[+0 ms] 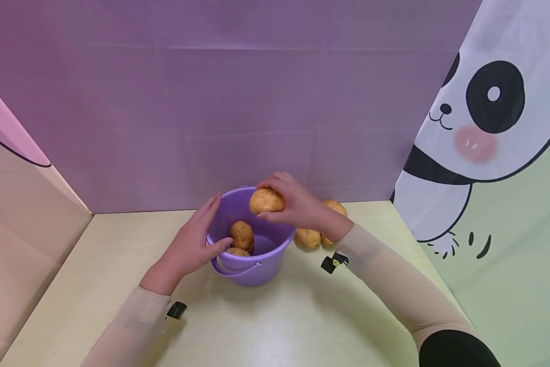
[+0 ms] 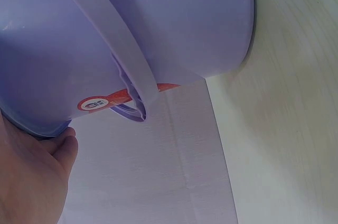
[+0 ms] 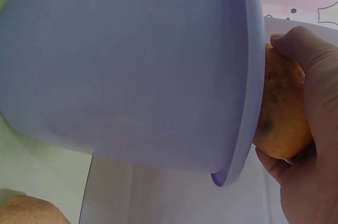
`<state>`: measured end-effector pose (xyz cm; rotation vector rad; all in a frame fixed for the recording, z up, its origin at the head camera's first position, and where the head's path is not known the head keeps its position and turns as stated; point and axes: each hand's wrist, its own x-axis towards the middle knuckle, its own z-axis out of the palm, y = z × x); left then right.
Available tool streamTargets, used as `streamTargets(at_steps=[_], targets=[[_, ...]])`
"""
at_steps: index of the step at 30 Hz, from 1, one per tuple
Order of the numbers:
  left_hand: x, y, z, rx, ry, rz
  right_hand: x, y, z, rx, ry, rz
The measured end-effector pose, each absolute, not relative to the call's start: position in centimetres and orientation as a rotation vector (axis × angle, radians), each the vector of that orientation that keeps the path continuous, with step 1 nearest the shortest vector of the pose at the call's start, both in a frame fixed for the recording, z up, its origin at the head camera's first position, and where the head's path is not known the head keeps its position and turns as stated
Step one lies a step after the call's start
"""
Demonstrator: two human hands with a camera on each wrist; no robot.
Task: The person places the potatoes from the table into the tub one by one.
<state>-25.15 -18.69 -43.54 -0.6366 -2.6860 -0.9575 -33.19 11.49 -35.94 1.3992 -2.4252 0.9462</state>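
A purple bucket [image 1: 252, 272] stands upright on the table, its handle hanging down at the front. My left hand [image 1: 192, 242] holds its left rim, the thumb reaching over the edge; in the left wrist view the same hand [image 2: 34, 176] is at the rim. Over the bucket's mouth, on the right, my right hand [image 1: 293, 201] grips a potato [image 1: 266, 201] between thumb and fingers. The right wrist view shows this potato [image 3: 285, 105] just beyond the rim. Inside the bucket lie a potato [image 1: 242, 235] and another potato [image 1: 237, 252], partly hidden by the front rim.
Several potatoes [image 1: 308, 238] lie on the table right of the bucket, partly covered by my right forearm. The pale wooden table [image 1: 265, 326] ends at a purple cloth wall [image 1: 238, 112] behind. A panda-printed panel [image 1: 444, 204] borders the right side.
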Motion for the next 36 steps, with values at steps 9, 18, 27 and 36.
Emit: streamTargets(at_steps=[9,18,27,36], targets=[[-25.1,-18.6,-43.41,-0.642,-2.683,-0.952,-33.66,11.24,-36.14,1.432,-2.411,0.95],[-25.17,-18.57,-43.51,-0.645,-2.673,-0.943,-33.77,11.03,-36.23,1.443,-2.414,0.949],[-25.1,-18.56,-43.66,-0.639,-2.673,-0.934,-33.73,11.01,-36.41,1.479,-2.412,0.964],[-25.07,-18.57,-43.59,-0.631,-2.686,-0.941,-33.81,11.02,-36.45,1.498,-2.38,0.97]])
